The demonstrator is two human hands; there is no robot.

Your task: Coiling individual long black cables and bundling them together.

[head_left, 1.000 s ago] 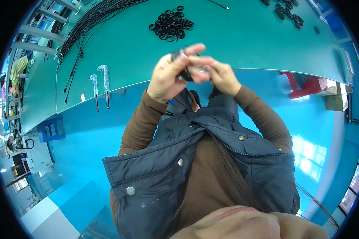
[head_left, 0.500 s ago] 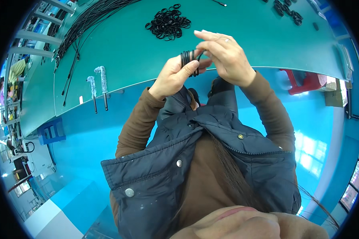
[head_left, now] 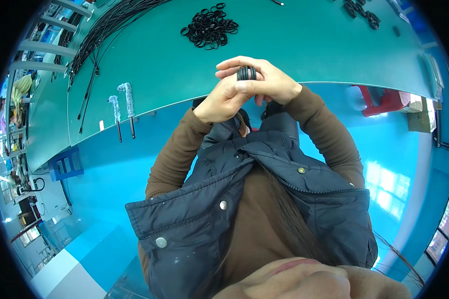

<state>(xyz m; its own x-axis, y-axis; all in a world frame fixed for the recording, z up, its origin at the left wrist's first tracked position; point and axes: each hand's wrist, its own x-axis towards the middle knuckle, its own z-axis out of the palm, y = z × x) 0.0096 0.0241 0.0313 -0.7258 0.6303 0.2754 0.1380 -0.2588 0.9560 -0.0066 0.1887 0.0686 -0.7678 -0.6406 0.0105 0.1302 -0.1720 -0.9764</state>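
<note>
A small coil of black cable (head_left: 246,74), with several turns lying side by side, is held between my hands just past the table's near edge. My left hand (head_left: 218,103) is closed at the coil from the left, its fingers largely hidden by the other hand. From the right, my right hand (head_left: 273,82) wraps over the coil, its thumb laid across the lower side and its fingers reaching left above it. The cable's ends cannot be seen. Beyond the hands, a pile of small black rings (head_left: 209,29) lies on the green table (head_left: 159,60).
Long black cables (head_left: 92,45) lie bundled at the far left. Two hooked tools wrapped in clear film (head_left: 126,94) stand at the table's front edge. Several black coils (head_left: 361,12) rest at the far right. A red stool (head_left: 376,102) and cardboard boxes (head_left: 423,115) are right of me.
My right hand has come down and left, folding over the coil. The turns, earlier spread around my left fingers, now sit compactly between both hands.
</note>
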